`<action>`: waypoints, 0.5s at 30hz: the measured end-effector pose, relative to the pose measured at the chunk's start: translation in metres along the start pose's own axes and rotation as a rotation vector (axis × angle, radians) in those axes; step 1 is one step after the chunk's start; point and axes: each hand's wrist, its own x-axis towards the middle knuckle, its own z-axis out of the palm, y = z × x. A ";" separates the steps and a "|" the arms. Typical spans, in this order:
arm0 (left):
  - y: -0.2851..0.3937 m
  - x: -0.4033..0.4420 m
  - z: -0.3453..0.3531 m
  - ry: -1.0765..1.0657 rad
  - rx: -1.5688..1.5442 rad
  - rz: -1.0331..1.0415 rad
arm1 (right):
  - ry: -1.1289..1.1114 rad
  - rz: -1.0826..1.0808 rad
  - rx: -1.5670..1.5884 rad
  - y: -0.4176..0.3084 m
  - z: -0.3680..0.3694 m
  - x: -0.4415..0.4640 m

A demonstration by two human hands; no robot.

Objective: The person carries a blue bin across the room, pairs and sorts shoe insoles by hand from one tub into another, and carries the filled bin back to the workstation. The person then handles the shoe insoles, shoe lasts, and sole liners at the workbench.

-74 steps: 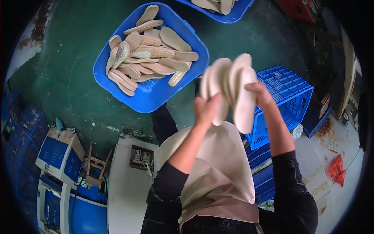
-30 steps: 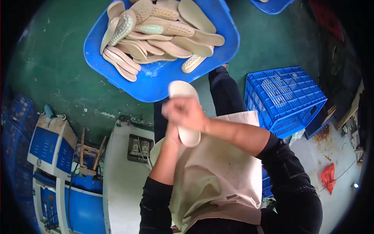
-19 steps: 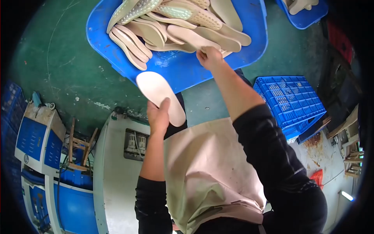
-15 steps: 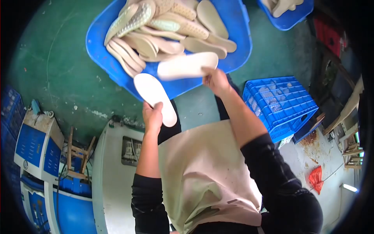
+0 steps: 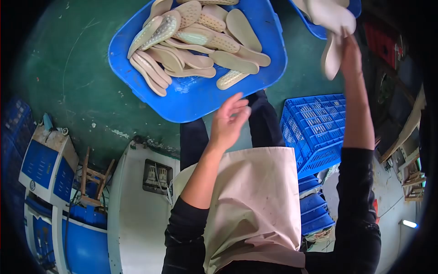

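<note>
Insole (image 5: 331, 57), one at least, blurred: in the right hand (image 5: 352, 50), beside the second tub (image 5: 318, 32); fingers clamped near one end, probably because a narrow end suits a one-handed grip.
Left hand (image 5: 230, 119): holding nothing, fingers slightly apart, by the big tub (image 5: 191, 107).
Pile (image 5: 235, 61): insoles heaped loosely inside the big tub, its raised walls presumably containing them.

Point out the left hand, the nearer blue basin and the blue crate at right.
Left hand (image 5: 227, 125): head view, middle of the hand.
Nearer blue basin (image 5: 198, 104): head view, bare inner wall.
Blue crate (image 5: 315, 122): head view, latticed face.
</note>
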 end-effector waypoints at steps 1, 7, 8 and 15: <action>-0.015 -0.002 -0.016 0.082 -0.006 -0.057 | 0.380 -0.257 -0.291 0.000 0.018 0.002; -0.069 -0.027 -0.122 0.462 -0.060 -0.235 | 0.293 -0.109 -1.053 0.183 0.060 0.030; -0.072 -0.029 -0.138 0.519 -0.022 -0.236 | 0.125 -0.074 -1.058 0.242 0.070 0.034; -0.086 0.038 -0.222 0.788 0.421 0.054 | -0.020 -0.058 -1.429 0.453 0.247 0.090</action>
